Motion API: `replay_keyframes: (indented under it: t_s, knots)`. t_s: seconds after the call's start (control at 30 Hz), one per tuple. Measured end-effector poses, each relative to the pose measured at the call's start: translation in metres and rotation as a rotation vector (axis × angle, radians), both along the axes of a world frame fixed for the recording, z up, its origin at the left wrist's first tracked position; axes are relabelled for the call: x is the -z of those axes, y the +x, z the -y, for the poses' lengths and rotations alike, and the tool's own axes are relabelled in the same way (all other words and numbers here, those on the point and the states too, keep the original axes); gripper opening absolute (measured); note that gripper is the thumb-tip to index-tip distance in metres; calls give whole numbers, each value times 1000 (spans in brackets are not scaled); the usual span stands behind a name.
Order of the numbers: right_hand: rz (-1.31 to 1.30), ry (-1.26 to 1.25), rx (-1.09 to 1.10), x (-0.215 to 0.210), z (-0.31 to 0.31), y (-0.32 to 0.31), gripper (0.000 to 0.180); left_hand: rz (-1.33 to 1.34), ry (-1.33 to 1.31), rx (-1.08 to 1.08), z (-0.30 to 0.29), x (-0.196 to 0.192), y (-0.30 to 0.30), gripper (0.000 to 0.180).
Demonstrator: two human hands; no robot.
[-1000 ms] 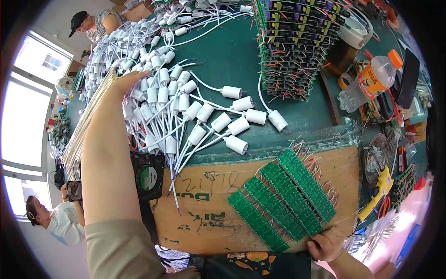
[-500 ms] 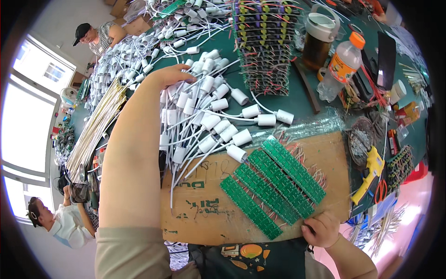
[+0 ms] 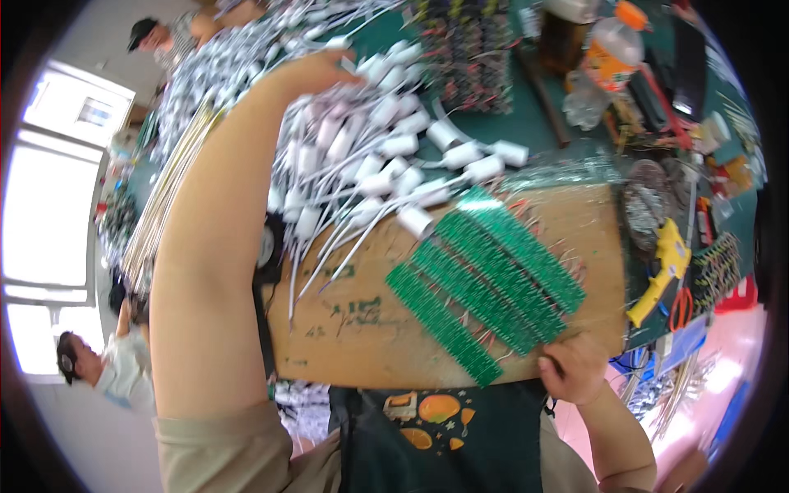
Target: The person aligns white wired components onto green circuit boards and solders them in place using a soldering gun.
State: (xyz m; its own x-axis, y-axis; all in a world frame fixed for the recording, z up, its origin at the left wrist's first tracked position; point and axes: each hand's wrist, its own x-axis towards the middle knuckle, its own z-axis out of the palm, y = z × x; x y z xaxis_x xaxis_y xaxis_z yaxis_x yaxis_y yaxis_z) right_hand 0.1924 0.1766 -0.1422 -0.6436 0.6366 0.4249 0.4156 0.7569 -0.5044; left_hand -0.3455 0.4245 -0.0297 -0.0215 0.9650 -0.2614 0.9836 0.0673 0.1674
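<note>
My left hand [image 3: 325, 72] reaches far out over a heap of white cylindrical caps with white cables [image 3: 345, 135]. Its fingers are blurred but look spread on the heap's far part, the thumb apart from them. Near me, several long green circuit boards [image 3: 501, 279] lie side by side, slanted, on a sheet of brown cardboard [image 3: 337, 345]. Thin reddish wires stick out between and beside them. At the cardboard's near right corner, just beside the boards' ends, rests my right hand [image 3: 575, 368], its fingers curled in; I see nothing in it.
A block of wired boards [image 3: 468, 62], a dark bar [image 3: 542, 99] and an orange-capped bottle [image 3: 612, 53] stand beyond the cardboard. On the right are a yellow glue gun [image 3: 662, 271], orange-handled scissors [image 3: 680, 310] and a dish of small metal parts [image 3: 645, 201]. Two people [image 3: 123, 366] are at left.
The whole view has shifted, so the table appears higher in it. My left hand has moved slightly farther out over the white caps. My right hand stays by the cardboard's corner.
</note>
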Motion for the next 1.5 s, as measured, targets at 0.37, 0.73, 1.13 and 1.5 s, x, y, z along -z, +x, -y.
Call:
replay_keyframes:
  t_s: [0.37,0.73,1.13,1.5]
  knots:
    - [-24,30,17,3,5,2,18,-120,244,-185,213,-81,20,53]
    - [-49,35,63,6,5,2,22,132,627,-68,243,11,101,16]
    - [-544,-239,443,-1,21,34,23,275,546,379,71,64,235,31]
    - [-363,-574,1170,-39,-49,88,41,380,640,360,48,37,235,32]
